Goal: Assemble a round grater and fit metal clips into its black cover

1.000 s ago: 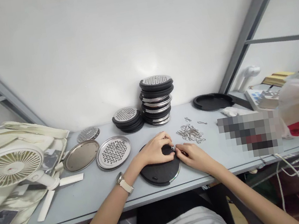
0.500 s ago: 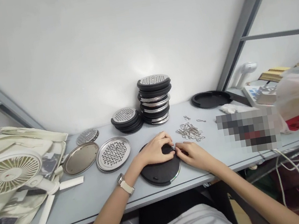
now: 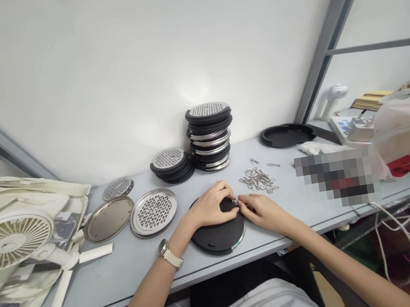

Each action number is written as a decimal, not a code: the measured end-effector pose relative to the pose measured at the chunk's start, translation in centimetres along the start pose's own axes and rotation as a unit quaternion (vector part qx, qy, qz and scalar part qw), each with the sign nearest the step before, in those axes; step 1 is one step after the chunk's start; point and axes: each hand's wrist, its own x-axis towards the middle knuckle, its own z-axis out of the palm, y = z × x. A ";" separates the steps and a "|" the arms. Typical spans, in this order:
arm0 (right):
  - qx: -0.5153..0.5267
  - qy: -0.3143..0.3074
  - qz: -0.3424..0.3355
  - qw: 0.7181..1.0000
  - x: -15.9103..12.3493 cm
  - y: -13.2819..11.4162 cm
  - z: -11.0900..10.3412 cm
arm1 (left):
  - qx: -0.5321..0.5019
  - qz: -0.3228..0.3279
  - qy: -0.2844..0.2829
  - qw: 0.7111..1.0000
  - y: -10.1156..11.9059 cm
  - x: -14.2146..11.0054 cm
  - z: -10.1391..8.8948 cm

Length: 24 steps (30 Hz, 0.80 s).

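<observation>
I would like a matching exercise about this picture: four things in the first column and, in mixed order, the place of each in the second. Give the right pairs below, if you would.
Things:
1. watch
2. metal clips
3. fan
4. black disc

Places:
A. under the left hand
B. at the left edge of the picture
C. around the left wrist
D. loose on the bench, beyond the right hand

Right pairs: 1-C, 2-D, 3-B, 4-A

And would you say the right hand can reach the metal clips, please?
Probably yes: the metal clips lie just beyond the right hand with nothing between, though it is occupied at the black disc's edge.
</observation>
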 end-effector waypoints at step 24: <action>-0.014 0.001 -0.008 1.000 0.0 0.0 0.1 | 0.076 0.016 0.010 0.997 0.4 0.1 -0.2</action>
